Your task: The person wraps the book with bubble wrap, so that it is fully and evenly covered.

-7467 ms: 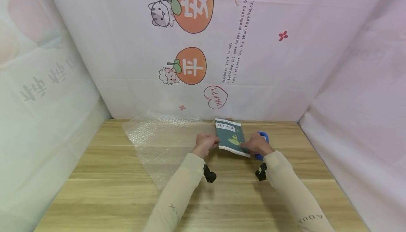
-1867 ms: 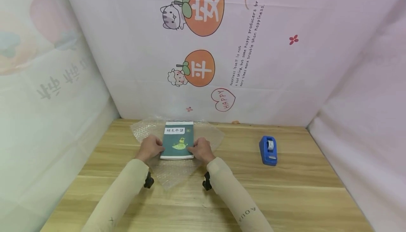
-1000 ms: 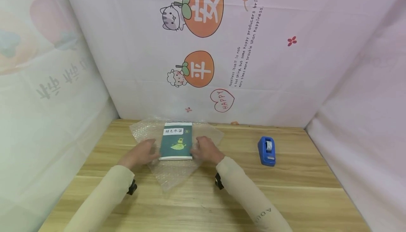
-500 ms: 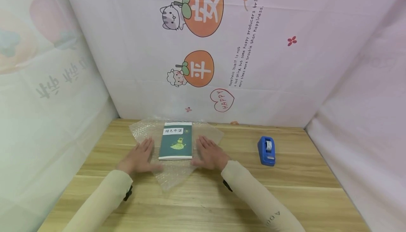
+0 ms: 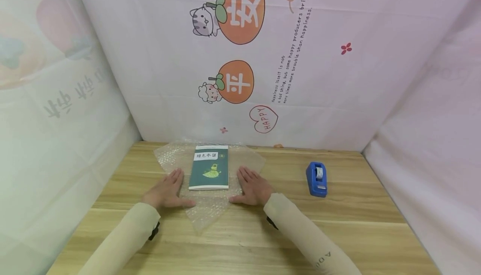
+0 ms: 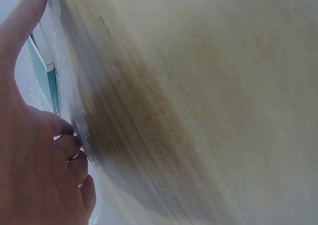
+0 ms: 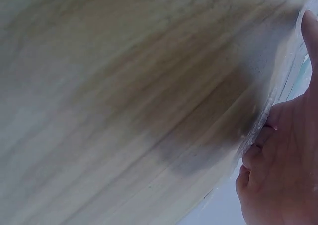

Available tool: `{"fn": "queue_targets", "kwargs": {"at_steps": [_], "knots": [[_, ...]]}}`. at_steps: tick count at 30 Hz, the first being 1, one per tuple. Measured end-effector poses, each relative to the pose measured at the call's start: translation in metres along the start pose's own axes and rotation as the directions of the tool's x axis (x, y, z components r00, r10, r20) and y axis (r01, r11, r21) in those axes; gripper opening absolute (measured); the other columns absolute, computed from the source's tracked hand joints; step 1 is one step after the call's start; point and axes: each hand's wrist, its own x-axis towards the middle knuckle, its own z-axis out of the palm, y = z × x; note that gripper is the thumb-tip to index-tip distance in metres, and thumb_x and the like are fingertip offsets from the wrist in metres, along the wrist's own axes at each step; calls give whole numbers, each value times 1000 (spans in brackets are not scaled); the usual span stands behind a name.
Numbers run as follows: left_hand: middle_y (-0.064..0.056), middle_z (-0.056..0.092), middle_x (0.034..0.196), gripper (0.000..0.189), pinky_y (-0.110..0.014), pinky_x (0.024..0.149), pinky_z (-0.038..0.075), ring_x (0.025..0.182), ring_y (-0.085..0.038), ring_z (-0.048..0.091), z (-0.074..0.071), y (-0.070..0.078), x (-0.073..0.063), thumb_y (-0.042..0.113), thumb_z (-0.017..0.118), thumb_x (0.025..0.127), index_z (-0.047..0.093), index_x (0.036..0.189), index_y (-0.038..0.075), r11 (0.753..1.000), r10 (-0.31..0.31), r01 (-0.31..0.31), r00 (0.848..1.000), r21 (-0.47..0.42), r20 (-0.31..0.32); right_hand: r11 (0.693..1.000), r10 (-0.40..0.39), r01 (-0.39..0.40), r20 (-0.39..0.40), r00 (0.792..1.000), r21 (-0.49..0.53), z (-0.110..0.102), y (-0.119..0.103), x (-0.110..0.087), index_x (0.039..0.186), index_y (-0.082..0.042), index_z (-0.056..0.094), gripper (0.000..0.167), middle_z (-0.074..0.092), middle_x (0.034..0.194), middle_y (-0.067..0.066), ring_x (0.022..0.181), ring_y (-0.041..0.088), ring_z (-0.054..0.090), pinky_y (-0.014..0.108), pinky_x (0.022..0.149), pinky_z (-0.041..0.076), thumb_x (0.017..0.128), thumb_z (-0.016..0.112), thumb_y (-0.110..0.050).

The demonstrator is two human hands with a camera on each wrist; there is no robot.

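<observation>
A green book [image 5: 208, 174] with a white title label lies face up on a sheet of clear bubble wrap [image 5: 204, 212], whose near corner points toward the person. To its left, my left hand [image 5: 167, 191] rests on the wrap, fingers straight and thumb spread below the book's near edge. Mirroring it, my right hand [image 5: 253, 188] rests on the wrap's right part, fingers forward and thumb pointing inward. Both hands are apart from the book. In the left wrist view the wrap's edge runs along the fingers [image 6: 69, 148], with the book's corner [image 6: 47, 68] behind.
On the right of the wooden table [image 5: 263, 241] stands a blue tape dispenser [image 5: 317, 179] with a roll of tape. A white printed cloth [image 5: 319, 78] hangs behind the table, and pale cloth sides enclose it left and right.
The book has come from the right onto the bubble wrap. Both hands have let go of its sides, moved outward and nearer, and flattened on the wrap.
</observation>
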Motion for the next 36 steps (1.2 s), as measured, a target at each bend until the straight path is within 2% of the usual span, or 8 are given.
{"fn": "queue_targets", "kwargs": {"at_steps": [3, 9, 13, 19, 21, 26, 30, 36], "knots": [[-40, 10, 170, 126, -69, 131, 16, 159, -56, 14, -7, 12, -2, 69, 71, 88, 16, 160, -19, 1000, -24, 24, 999, 3, 29, 1000, 2, -2, 2, 1000, 3, 0, 1, -2, 166, 3, 25, 110, 23, 175, 21, 165, 33, 23, 44, 135, 24, 96, 50, -78], [-38, 12, 171, 123, -68, 131, 16, 160, -55, 15, -5, 23, 0, 68, 71, 89, 18, 160, -17, 999, -25, 25, 999, 27, 31, 1000, 17, -17, 26, 1000, 17, 2, 9, -8, 167, 0, 21, 111, 18, 177, 19, 166, 31, 18, 44, 136, 21, 96, 46, -82], [-36, 11, 172, 125, -65, 133, 15, 161, -52, 14, -3, 30, 5, 71, 71, 88, 18, 162, -15, 999, -49, 48, 998, 25, 44, 999, 16, -16, 21, 1000, 33, 5, 17, -14, 167, 0, 21, 111, 19, 177, 19, 166, 33, 19, 46, 136, 22, 96, 46, -81], [-38, 13, 171, 132, -68, 131, 17, 160, -54, 16, 11, 31, 19, 82, 64, 84, 20, 161, -16, 1000, 11, -11, 1000, 4, -3, 998, 25, -25, 4, 1000, 54, 5, 31, -27, 166, 2, 23, 110, 21, 176, 20, 165, 34, 21, 48, 135, 24, 96, 50, -79], [-38, 13, 170, 133, -67, 131, 17, 160, -55, 16, 12, 36, 21, 84, 63, 83, 21, 160, -16, 1000, 19, -19, 1000, 4, -3, 998, 27, -28, 10, 1000, 56, 5, 35, -31, 166, 2, 23, 111, 20, 176, 20, 165, 34, 21, 48, 135, 24, 96, 50, -79], [-36, 13, 172, 128, -62, 133, 17, 162, -51, 15, 9, 55, 22, 76, 68, 85, 20, 161, -16, 999, -11, 9, 999, 35, 40, 997, 42, -45, 42, 998, 66, 5, 43, -41, 167, 2, 21, 111, 17, 177, 20, 166, 34, 18, 48, 136, 23, 96, 49, -79], [-33, 14, 173, 127, -58, 135, 19, 163, -46, 16, 14, 62, 27, 78, 67, 86, 20, 162, -13, 997, -24, 21, 999, 79, 42, 996, 55, -58, 55, 997, 69, 6, 50, -47, 168, 0, 20, 111, 15, 178, 19, 166, 35, 16, 49, 136, 22, 96, 48, -80], [-31, 14, 173, 128, -56, 135, 18, 164, -44, 15, 19, 73, 30, 79, 66, 85, 21, 163, -12, 996, -22, 19, 999, 88, 36, 996, 50, -53, 37, 998, 71, 11, 60, -56, 167, 0, 21, 112, 17, 177, 20, 165, 36, 18, 51, 135, 23, 96, 44, -82]]}}
